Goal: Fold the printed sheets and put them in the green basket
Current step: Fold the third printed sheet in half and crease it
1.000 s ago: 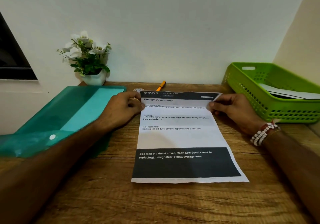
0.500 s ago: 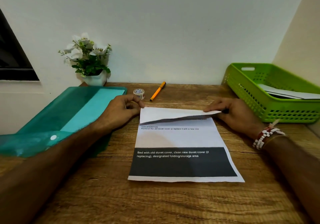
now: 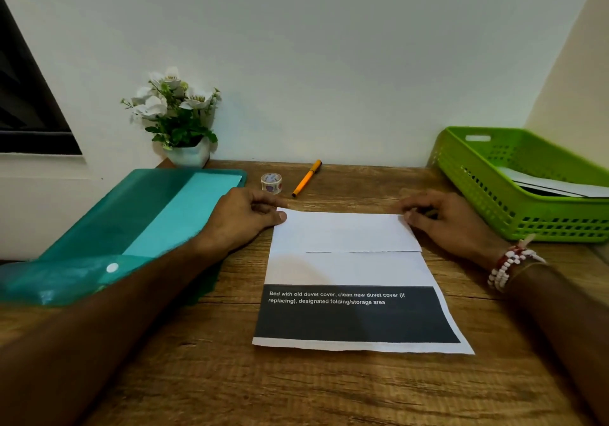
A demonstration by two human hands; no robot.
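On desk [image 3: 329, 392], pinching far corners of printed sheet [image 3: 346, 260] with left hand [image 3: 242, 219], right hand [image 3: 453, 222], to hold fold square.

The sheet [image 3: 349, 260] lies mid-surface [image 3: 197, 376], with the folder [image 3: 131, 221] to its left and, to its right, the basket [image 3: 487, 194] holding papers [image 3: 560, 186]. Behind it lie a tape roll [image 3: 271, 182] and pen [image 3: 306, 178]. The plant [image 3: 179, 119] stands back-left.

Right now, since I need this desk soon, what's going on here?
A person is folding a printed sheet on the wooden desk. The left hand and the right hand each pinch a far corner, where the top part lies turned down, blank side up. The dark band at the near end is uncovered, so only one fold is made. The green basket on the right holds other paper.
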